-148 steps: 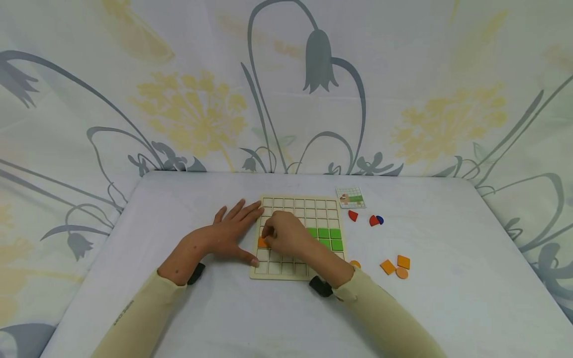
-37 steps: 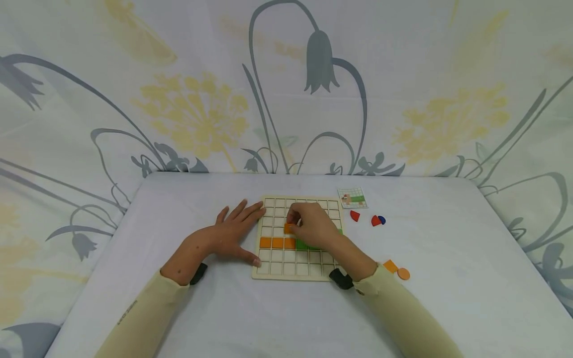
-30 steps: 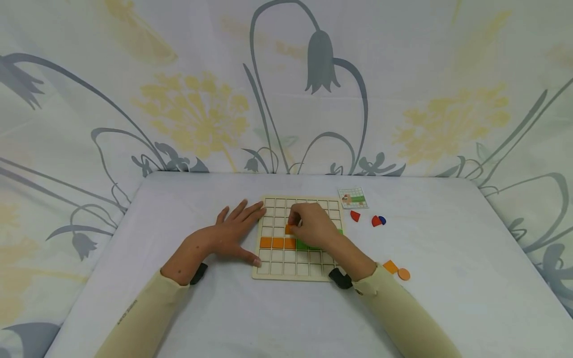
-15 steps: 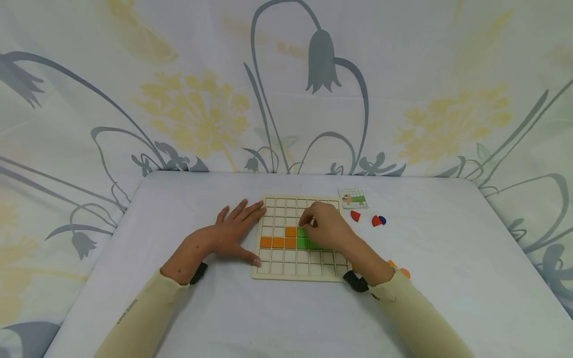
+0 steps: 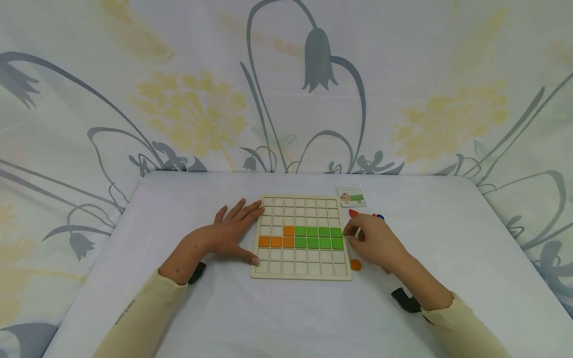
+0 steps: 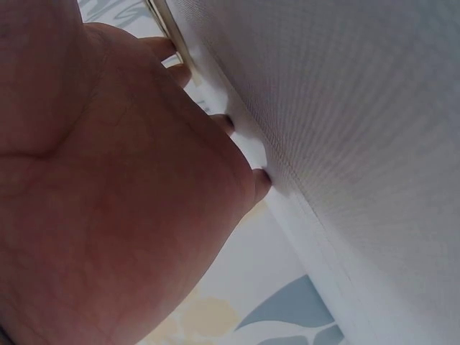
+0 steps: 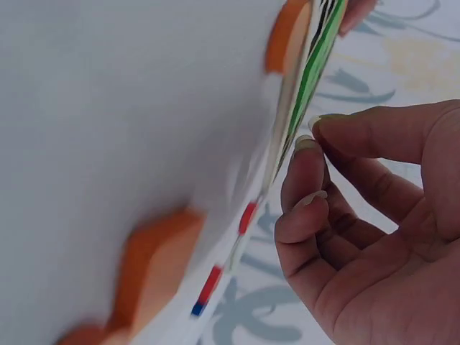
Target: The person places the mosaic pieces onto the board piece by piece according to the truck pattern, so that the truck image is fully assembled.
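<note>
A pale wooden grid board (image 5: 301, 278) lies on the white table in the head view. Orange squares (image 5: 276, 241) fill cells at its left, three in a row with one above. Two rows of green squares (image 5: 312, 242) continue rightward. My left hand (image 5: 226, 236) rests flat with fingers spread, fingertips and thumb at the board's left edge. Just off the right edge is my right hand (image 5: 376, 241). In the right wrist view its fingers (image 7: 302, 180) are curled, thumb and index tips close together, with no piece between them. An orange disc (image 5: 355, 264) lies below it.
A small pattern card (image 5: 351, 197) sits by the board's upper right corner. Red (image 5: 353, 213) and blue (image 5: 380, 217) pieces are partly behind the right hand. The right wrist view shows an orange square tile (image 7: 162, 266) on the table. A patterned cloth backdrop (image 5: 286, 99) rises behind.
Over these frames orange squares have joined the first one on the board. The right hand has let go of the last square and moved right, off the board. The left hand stays put.
</note>
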A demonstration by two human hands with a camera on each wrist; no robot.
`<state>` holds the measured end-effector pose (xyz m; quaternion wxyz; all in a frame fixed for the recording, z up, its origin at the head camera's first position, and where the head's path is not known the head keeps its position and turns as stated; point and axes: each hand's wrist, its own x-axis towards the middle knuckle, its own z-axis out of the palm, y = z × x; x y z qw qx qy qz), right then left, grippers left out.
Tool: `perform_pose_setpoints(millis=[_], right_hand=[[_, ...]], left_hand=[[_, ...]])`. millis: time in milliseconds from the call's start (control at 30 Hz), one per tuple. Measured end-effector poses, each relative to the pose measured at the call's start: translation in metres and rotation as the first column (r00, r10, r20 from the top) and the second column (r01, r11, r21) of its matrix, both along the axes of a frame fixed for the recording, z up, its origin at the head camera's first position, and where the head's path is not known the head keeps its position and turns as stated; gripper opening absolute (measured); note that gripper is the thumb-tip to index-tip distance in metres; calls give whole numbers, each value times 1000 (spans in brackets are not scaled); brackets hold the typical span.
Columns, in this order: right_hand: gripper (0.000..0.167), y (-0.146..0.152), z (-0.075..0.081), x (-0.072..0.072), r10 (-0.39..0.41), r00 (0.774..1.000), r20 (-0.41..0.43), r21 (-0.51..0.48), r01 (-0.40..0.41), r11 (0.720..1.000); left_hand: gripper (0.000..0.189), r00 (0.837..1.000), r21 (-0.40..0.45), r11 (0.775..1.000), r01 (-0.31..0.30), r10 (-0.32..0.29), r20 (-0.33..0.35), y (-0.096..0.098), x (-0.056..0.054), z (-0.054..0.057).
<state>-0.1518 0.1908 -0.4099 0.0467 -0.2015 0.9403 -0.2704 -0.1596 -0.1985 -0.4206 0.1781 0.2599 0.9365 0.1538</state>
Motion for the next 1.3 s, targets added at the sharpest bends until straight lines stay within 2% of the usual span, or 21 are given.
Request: perform_pose_setpoints(millis=[200, 300, 433, 600, 767, 967, 1300], right_hand=[[9, 35, 6, 14, -75, 997, 32, 46, 74, 996], [12, 48, 9, 24, -90, 995, 43, 67, 87, 994], [23, 64, 7, 34, -96, 994, 49, 97, 91, 991], [26, 74, 1, 39, -102, 994, 46, 135, 95, 986], [23, 73, 0, 40, -111, 992, 58, 142, 102, 985], [20, 63, 0, 39, -107, 991, 83, 96, 98, 990], [17, 31, 7, 23, -70, 997, 28, 18, 70, 997]], left_hand=[[130, 1000, -9, 1000, 2, -2, -7, 0, -2, -1], [130, 1000, -6, 1000, 3, -3, -10, -1, -2, -2], [130, 1000, -6, 1000, 0, 0, -8, -1, -3, -3], [130, 1000, -7, 1000, -5, 5, -2, -2, -2, -3], [129, 1000, 6, 1000, -3, 3, 3, -2, -1, -2], [129, 1000, 5, 1000, 0, 0, 7, 0, -1, -3], [130, 1000, 12, 1000, -5, 5, 7, 0, 0, -1]])
